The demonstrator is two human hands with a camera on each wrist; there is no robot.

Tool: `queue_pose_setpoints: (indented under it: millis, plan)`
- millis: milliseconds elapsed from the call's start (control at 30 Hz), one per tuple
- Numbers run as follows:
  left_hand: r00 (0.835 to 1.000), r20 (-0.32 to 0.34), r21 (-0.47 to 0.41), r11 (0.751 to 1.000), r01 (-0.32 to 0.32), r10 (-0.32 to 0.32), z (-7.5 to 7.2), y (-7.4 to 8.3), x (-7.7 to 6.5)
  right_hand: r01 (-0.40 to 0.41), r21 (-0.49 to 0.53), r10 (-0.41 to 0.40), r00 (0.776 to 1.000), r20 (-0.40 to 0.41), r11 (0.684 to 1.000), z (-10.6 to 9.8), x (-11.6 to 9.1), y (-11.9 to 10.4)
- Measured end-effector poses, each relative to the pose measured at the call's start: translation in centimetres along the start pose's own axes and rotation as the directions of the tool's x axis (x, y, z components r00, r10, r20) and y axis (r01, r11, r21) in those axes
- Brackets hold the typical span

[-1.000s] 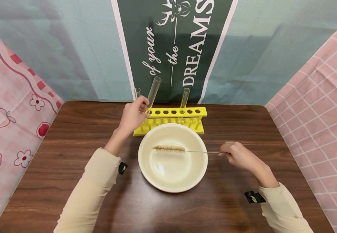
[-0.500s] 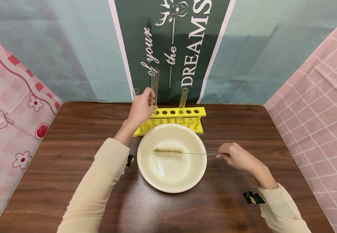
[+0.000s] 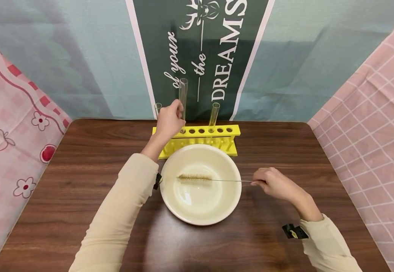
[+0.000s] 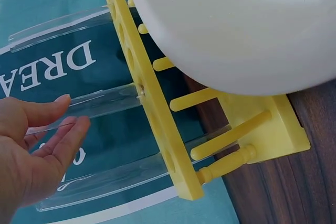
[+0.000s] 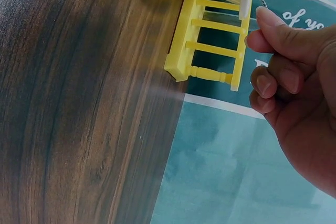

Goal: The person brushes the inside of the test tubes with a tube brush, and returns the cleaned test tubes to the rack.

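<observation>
My left hand (image 3: pixel 170 120) pinches a clear glass test tube (image 3: pixel 183 94) upright over the yellow test tube rack (image 3: pixel 197 131). In the left wrist view the tube's (image 4: pixel 107 102) lower end sits right at one of the rack's holes. Two more test tubes stand in the rack, one on the left (image 3: pixel 158 108) beside my hand and one on the right (image 3: pixel 214 115). My right hand (image 3: pixel 273 183) pinches the thin twisted-wire handle of a test tube brush (image 3: pixel 195 177). The brush's bristled head is over the inside of the cream basin (image 3: pixel 200 217).
The basin stands directly in front of the rack and hides part of its base. Behind the dark wooden table (image 3: pixel 268 241) hangs a blue-green cloth with a lettered banner (image 3: pixel 197 56). Pink patterned cloths (image 3: pixel 380 124) flank both sides.
My left hand has moved right along the rack, and the test tube in it has gone from tilted to upright over a hole. My right hand and the brush have shifted slightly left.
</observation>
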State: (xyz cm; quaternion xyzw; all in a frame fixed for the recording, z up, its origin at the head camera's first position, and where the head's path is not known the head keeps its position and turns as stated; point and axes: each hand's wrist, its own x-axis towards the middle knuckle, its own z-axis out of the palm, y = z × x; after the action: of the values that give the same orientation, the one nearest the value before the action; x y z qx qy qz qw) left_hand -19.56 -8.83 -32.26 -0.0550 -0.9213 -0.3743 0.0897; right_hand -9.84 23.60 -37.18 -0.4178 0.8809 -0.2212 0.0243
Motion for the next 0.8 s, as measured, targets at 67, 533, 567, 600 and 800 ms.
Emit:
queue_pose_setpoints:
  millis: [67,533,567,600,800]
  plan:
    - [1.000,0.016,0.012,1.000,0.026,-0.026,0.2,0.0,0.1,-0.003,0.003,0.003,1.000,0.004,1.000,0.0,0.0,0.0]
    - [0.961,0.200,0.155,0.975,0.160,-0.190,1.0,-0.5,0.4,-0.051,0.013,0.050,0.998,0.029,0.999,-0.3,0.2,0.0]
    - [0.958,0.208,0.162,0.973,0.165,-0.198,1.0,-0.5,0.5,-0.051,0.020,0.050,0.998,0.034,0.999,-0.3,0.2,0.0]
    - [0.954,0.217,0.167,0.971,0.171,-0.205,1.0,-0.5,0.5,-0.050,0.027,0.049,0.998,0.038,0.998,-0.3,0.2,-0.1]
    - [0.940,0.255,0.173,0.967,0.185,-0.226,1.1,-0.8,0.6,-0.050,0.039,0.048,0.998,0.049,0.998,-0.5,0.2,-0.1]
